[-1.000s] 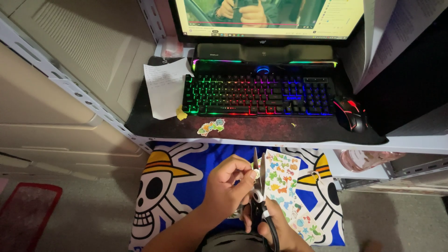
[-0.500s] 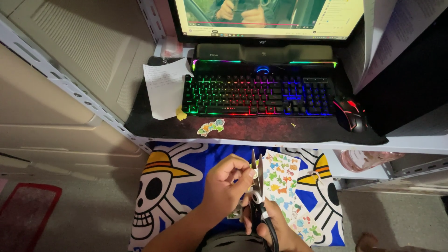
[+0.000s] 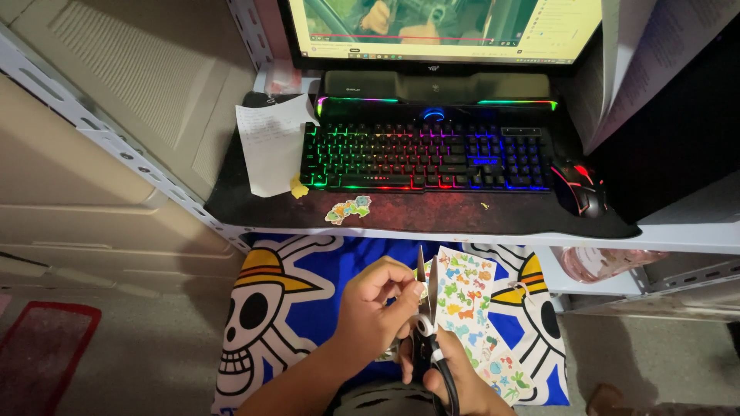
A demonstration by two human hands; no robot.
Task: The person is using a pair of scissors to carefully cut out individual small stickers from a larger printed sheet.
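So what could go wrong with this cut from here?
The left hand pinches a small piece right beside the scissors, so its fingers could get nicked when the blades close. The sticker sheet hangs loose beside the blades, so it might shift and the cut could stray into a sticker.

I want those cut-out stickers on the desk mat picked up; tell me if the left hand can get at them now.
Probably not yet: the left hand is pinching the sticker sheet at the scissors. Nothing covers the cut-out stickers.
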